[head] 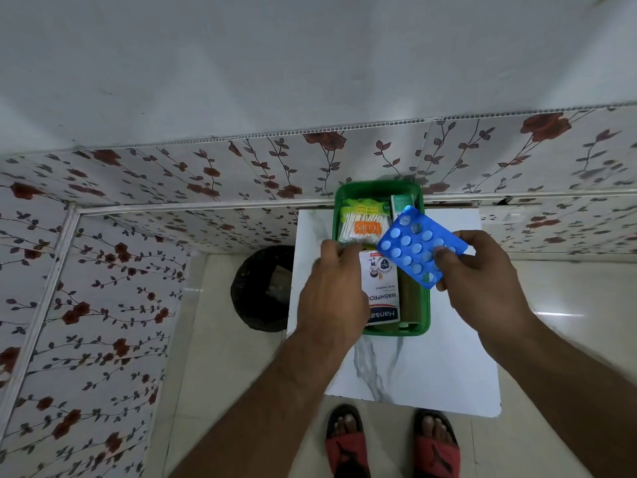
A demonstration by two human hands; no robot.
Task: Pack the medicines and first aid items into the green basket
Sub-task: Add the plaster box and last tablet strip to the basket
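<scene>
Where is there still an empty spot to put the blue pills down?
Inside the green basket, the only bare strip runs along its right wall, beside the plaster box. The far end is crowded with the cotton buds and a green box. The white table is bare near its front edge. The right hand holds the blue pill strip.

I see a white marble-patterned table (431, 367) with only the green basket (425, 319) on it, set toward its far left corner.

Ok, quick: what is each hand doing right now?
Left hand: over the green plastic basket, fingers curled; a grip cannot be told.
Right hand: pinching the blue tablet blister strip.
</scene>
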